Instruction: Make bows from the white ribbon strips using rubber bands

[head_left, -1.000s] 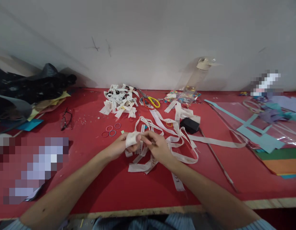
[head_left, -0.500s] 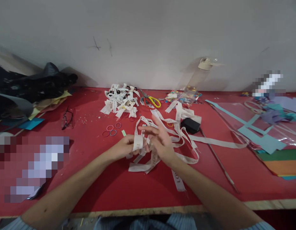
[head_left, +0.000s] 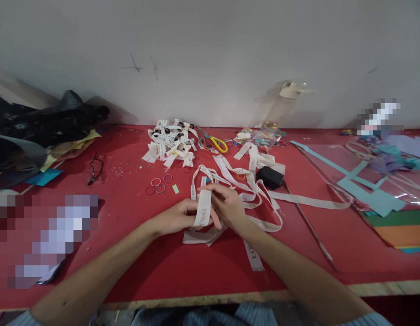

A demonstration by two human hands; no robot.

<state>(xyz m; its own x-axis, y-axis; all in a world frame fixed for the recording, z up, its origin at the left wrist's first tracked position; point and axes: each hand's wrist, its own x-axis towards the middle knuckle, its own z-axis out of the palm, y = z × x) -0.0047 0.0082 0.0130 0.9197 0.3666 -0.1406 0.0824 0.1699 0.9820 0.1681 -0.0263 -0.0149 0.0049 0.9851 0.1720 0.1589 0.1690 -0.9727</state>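
A white printed ribbon (head_left: 203, 209) passes over the fingers of my left hand (head_left: 178, 216), which is closed on it. My right hand (head_left: 229, 206) meets it from the right, thumb and fingers bent and pinching the upper part of the same ribbon. The fingertips of both hands partly hide each other. More lengths of printed ribbon (head_left: 264, 224) lie in loose loops around and beyond my hands. Left of them are several thin coloured elastic bands (head_left: 160, 188) and a small pale green scrap (head_left: 176, 189).
A pile of ribbon bows (head_left: 171, 145) sits at the back beside yellow-and-red-handled scissors (head_left: 216, 144). To the right are a black block (head_left: 270, 177), a thin rod (head_left: 311, 228) and coloured sheets (head_left: 400, 235). Eyeglasses (head_left: 94, 170) lie left; a clear bottle (head_left: 282, 106) stands by the wall.
My right hand's raised, spread fingers have come down and closed in on the ribbon. The ribbon band at my left hand has shifted right and shows more of its length.
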